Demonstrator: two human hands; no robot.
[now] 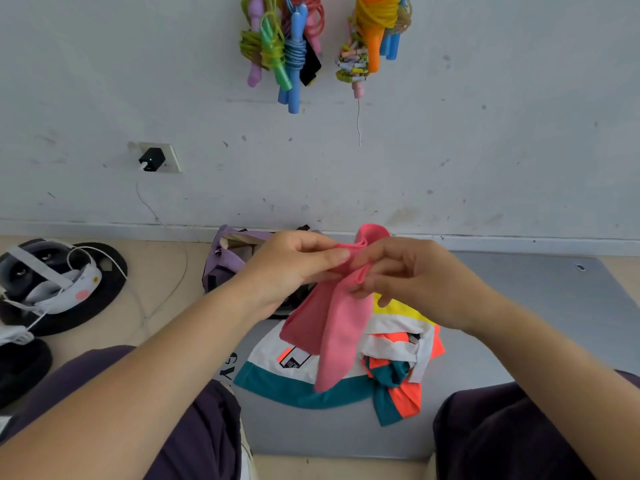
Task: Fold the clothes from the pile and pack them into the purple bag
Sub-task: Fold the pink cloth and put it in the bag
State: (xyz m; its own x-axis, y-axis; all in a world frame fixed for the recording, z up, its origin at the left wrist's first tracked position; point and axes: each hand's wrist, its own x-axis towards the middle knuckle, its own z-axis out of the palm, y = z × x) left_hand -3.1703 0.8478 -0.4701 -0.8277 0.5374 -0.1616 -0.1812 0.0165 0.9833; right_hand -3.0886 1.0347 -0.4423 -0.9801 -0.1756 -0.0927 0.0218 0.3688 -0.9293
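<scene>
Clothes pile (349, 368) in front of purple bag (225, 258), unfolded | left hand (294, 268), right hand (412, 275) both pinch pink garment (336, 327) above pile | packing appears barely begun

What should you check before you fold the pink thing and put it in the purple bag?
1. Both hands hold the pink cloth: ok. The left hand and right hand pinch its top edge.
2. Cloth lifted off the pile: ok at the top; its lower end hangs down over the pile.
3. Cloth smooth enough to fold: not ok. It hangs bunched in two loose flaps.
4. Purple bag open: ok. Its mouth gapes behind the left hand.
5. Room left inside the bag: cannot tell; the hands hide most of it.
6. Flat spot for folding: ok. Bare grey mat lies right of the pile.
</scene>
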